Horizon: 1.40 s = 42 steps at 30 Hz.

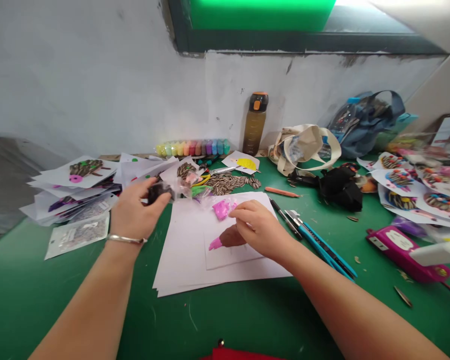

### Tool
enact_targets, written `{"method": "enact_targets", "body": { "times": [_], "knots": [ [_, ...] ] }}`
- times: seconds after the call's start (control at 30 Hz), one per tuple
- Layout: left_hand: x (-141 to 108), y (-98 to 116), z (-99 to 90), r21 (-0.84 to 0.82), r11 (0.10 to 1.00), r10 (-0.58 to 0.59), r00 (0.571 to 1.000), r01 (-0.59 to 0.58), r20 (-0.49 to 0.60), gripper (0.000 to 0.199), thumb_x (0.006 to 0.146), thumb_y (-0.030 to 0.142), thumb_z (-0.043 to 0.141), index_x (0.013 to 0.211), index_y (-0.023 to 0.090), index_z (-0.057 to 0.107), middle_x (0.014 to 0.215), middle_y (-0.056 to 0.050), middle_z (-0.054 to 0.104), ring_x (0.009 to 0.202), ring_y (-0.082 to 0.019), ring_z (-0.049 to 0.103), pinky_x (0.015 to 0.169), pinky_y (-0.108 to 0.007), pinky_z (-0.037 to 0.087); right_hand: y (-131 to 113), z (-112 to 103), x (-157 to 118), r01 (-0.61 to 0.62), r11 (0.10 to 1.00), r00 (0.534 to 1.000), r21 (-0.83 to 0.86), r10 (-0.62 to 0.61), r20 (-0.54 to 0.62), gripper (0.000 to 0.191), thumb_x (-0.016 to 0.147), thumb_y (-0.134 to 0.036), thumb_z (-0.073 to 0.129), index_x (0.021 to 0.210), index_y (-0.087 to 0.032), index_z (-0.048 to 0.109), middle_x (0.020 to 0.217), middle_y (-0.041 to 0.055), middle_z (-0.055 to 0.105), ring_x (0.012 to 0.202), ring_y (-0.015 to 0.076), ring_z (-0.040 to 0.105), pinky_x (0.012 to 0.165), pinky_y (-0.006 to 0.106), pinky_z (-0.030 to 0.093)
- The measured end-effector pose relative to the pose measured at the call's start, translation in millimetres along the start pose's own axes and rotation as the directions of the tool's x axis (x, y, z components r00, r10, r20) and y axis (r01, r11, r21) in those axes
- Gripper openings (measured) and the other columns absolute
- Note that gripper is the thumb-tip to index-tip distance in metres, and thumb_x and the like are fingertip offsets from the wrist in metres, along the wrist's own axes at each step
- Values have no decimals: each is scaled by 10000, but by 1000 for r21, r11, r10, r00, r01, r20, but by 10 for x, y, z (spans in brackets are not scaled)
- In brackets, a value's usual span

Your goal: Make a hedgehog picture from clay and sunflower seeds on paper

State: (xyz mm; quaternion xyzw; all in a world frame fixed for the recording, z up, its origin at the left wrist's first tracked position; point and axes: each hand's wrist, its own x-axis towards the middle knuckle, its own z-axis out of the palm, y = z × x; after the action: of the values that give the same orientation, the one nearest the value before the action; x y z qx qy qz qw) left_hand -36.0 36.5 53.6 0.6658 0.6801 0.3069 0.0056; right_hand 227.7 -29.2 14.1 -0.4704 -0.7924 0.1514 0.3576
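Note:
My left hand (137, 210) is closed on a black lump (159, 192) that looks like modelling clay in clear plastic. Over the white paper (180, 265), my right hand (257, 225) has its fingers curled together; their tips are beside a clear packet of bright pink clay (221, 210), and whether they pinch anything is hidden. Below those fingers lies a smaller white sheet (217, 260) bearing a flat brown clay shape (232, 236) with a pink end (215, 244). My right hand covers part of the brown shape.
Striped seeds (228, 184) lie in a pile behind the paper. Blue-handled cutters (326, 247) and pens (287, 219) are at right, near a magenta glue gun (407, 252). Finished seed pictures (86, 172) are stacked at left. A bottle (255, 125) stands by the wall.

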Motion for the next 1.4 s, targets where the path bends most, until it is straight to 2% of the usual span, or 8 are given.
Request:
{"method": "enact_targets", "body": {
  "times": [0.13, 0.3, 0.5, 0.67, 0.9, 1.0, 1.2, 1.4],
  "knots": [
    [-390, 309, 136, -360, 925, 188, 968, -119, 164, 478, 753, 455, 636, 1144, 181, 647, 1147, -86, 628, 935, -226, 617, 724, -312, 554, -191, 90, -17, -274, 897, 957, 346, 217, 194, 240, 928, -294, 437, 796, -196, 612, 775, 22, 612, 747, 159, 570, 694, 303, 445],
    [-631, 497, 255, -477, 860, 355, 883, -180, 307, 461, 774, 392, 628, 1191, 197, 619, 1109, -98, 622, 971, -229, 595, 763, -354, 549, -277, 130, 2, -495, 687, 869, 532, 374, 326, 340, 931, -394, 408, 707, -174, 539, 686, 4, 572, 662, 132, 541, 623, 265, 427],
    [-524, 400, 238, -589, 784, 266, 750, 197, 606, 570, 713, 416, 701, 1236, 222, 581, 1262, -92, 594, 1132, -267, 560, 930, -426, 490, -172, 102, 2, -512, 714, 848, 478, 330, 415, 292, 894, -323, 471, 686, -168, 603, 666, 0, 591, 623, 118, 522, 596, 248, 404],
    [-511, 412, 256, -619, 629, 323, 566, 471, 759, 275, 743, 344, 688, 912, 128, 665, 713, -46, 702, 643, -170, 644, 676, -330, 539, -143, 125, -20, -570, 702, 810, 427, 392, 436, 262, 828, -375, 588, 680, -169, 654, 612, -3, 586, 582, 118, 507, 537, 239, 369],
    [-539, 378, 278, -609, 502, 349, 501, 614, 792, 240, 758, 361, 702, 819, 142, 625, 653, -19, 670, 581, -143, 619, 575, -279, 500, -134, 120, -10, -579, 579, 815, 574, 409, 410, 326, 834, -427, 596, 659, -154, 627, 615, 6, 604, 580, 109, 517, 560, 239, 395],
    [-541, 372, 272, -593, 521, 381, 454, 614, 805, 226, 773, 331, 687, 882, 137, 646, 667, -10, 655, 600, -126, 594, 591, -264, 485, -145, 102, 1, -586, 521, 810, 620, 388, 439, 341, 853, -451, 565, 722, -146, 645, 652, 14, 618, 592, 110, 531, 591, 249, 421],
    [-518, 386, 281, -553, 592, 342, 439, 587, 831, 221, 748, 331, 696, 803, 123, 644, 619, -4, 630, 567, -120, 565, 547, -241, 454, -132, 62, 13, -590, 496, 807, 637, 338, 484, 239, 834, -351, 595, 716, -149, 643, 684, 4, 606, 629, 107, 526, 616, 243, 421],
    [-525, 339, 298, -554, 522, 387, 398, 649, 832, 282, 748, 392, 709, 801, 128, 626, 637, -7, 620, 583, -124, 563, 568, -263, 452, -103, 57, -3, -600, 445, 799, 665, 382, 465, 172, 754, -299, 695, 727, -147, 618, 683, 6, 619, 641, 115, 530, 613, 249, 401]
  ]
}}
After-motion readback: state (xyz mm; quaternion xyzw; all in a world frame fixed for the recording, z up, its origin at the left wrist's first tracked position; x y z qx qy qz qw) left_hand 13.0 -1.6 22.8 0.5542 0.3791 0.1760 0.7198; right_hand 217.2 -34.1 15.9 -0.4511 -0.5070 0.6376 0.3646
